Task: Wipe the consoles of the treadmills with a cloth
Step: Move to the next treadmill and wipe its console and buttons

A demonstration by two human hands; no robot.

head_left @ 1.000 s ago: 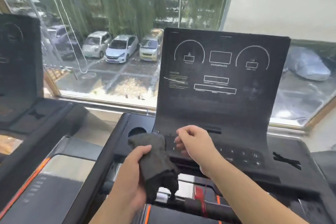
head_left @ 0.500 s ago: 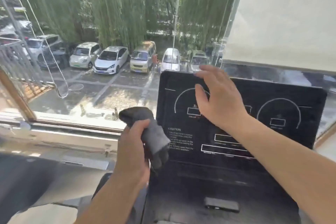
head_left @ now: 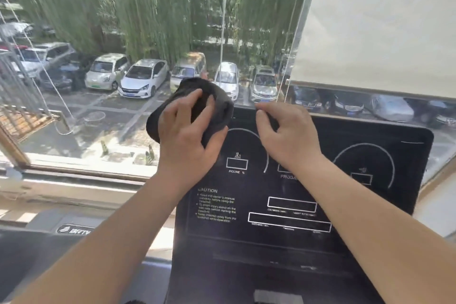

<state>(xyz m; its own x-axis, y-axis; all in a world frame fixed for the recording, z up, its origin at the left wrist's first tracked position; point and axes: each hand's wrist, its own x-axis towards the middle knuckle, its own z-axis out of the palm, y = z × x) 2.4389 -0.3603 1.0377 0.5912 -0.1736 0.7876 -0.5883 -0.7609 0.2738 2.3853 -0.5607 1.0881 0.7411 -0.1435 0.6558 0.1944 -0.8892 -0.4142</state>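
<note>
The black treadmill console stands upright before me, printed with white dials, boxes and a caution text. My left hand grips a bunched dark grey cloth against the console's top left corner, fingers spread over it and thumb beneath. Just to its right, my right hand has its fingers curled over the console's top edge. Both forearms reach up across the panel and hide parts of the left dial and the middle print.
A large window behind the console looks onto parked cars and trees. A cream roller blind hangs at the upper right, its cord near the middle. The sill runs left; another treadmill's dark part lies lower left.
My left hand has lifted the cloth from beside the console's left edge to its top left corner. My right hand has moved from the panel face to the top edge. The view tilted upward.
</note>
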